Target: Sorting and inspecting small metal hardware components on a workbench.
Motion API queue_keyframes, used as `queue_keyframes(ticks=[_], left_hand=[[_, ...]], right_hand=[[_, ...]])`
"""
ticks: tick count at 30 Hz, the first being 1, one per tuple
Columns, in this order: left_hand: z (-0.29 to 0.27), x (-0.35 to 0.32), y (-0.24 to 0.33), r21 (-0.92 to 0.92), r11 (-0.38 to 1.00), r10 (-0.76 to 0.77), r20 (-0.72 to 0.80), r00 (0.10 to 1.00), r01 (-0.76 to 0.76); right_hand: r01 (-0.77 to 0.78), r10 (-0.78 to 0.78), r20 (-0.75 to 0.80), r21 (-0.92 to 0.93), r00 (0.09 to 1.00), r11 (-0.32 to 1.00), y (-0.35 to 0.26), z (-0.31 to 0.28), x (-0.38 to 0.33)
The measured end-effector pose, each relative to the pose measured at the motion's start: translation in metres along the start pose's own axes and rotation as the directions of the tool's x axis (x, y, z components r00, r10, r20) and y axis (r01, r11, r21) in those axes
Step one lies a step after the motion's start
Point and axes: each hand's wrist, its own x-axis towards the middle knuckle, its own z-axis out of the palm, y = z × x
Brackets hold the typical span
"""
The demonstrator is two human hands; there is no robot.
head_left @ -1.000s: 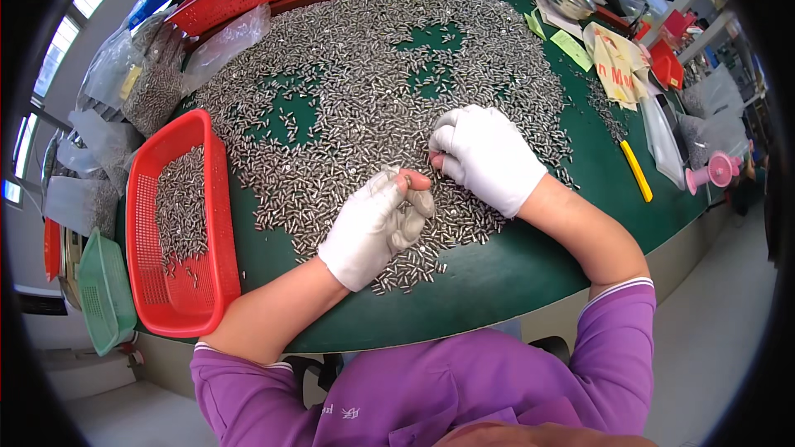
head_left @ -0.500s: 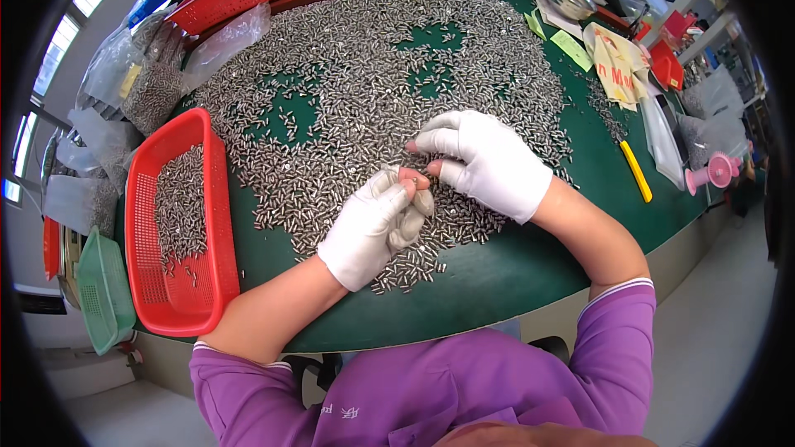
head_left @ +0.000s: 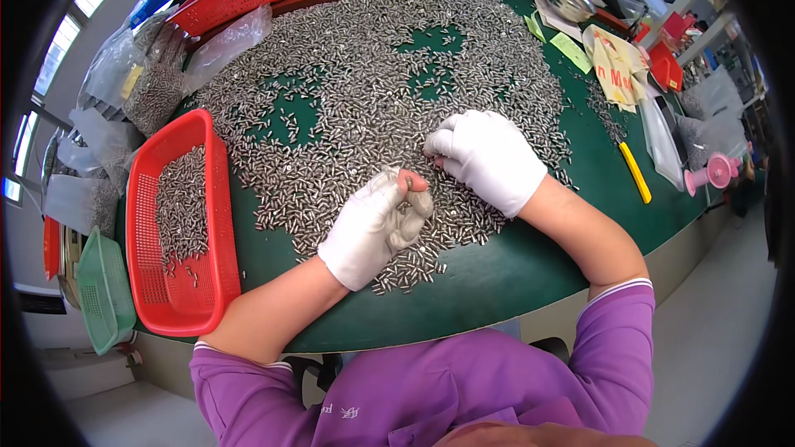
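Observation:
A wide, thin layer of small silvery metal pins [head_left: 364, 74] covers much of the green tabletop in front of me. Both hands wear white gloves with some bare fingertips. My left hand [head_left: 374, 222] is closed at the near part of the layer, pinching a small metal pin [head_left: 409, 185] between thumb and finger. To the right and slightly farther off, my right hand [head_left: 487, 159] is over the pins with its fingers curled together and pointing down. What its fingertips hold, if anything, is hidden.
A red plastic basket [head_left: 222, 240] with a heap of pins stands at the left, beside a green basket [head_left: 103, 298]. Bags of pins [head_left: 157, 83] lie beyond. At the right are a yellow-handled tool [head_left: 635, 172], a printed cloth bag [head_left: 617, 66] and a metal bowl [head_left: 570, 0].
My right hand has drawn slightly away from my left hand, and its fingers have curled closer together over the pins. My left hand has stayed almost in place.

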Motion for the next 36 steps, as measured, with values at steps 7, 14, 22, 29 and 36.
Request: queue_keyframes(ticks=[7,14,22,29,36], left_hand=[[0.004,0.001,0.001,-0.022,1.000,0.022,0.073,0.997,-0.020],[-0.002,0.002,-0.001,-0.014,1.000,0.027,0.085,0.996,-0.026],[0.006,-0.001,0.001,0.004,1.000,0.012,-0.034,0.999,-0.012],[0.003,0.000,0.001,-0.031,1.000,-0.005,0.000,1.000,0.005],[-0.001,0.000,0.001,-0.030,0.999,0.014,0.096,0.995,-0.011]], right_hand=[[-0.087,0.153,-0.046,0.651,0.987,0.754,-0.024,-0.012,-0.002],[0.031,0.033,-0.177,0.342,0.984,0.939,-0.016,-0.008,0.001],[-0.058,0.060,0.037,-0.046,0.998,0.997,0.006,0.007,-0.003],[-0.017,0.052,-0.105,0.309,0.993,0.951,-0.003,-0.003,0.001],[0.076,-0.033,-0.133,0.338,0.991,0.938,-0.017,-0.008,-0.004]])
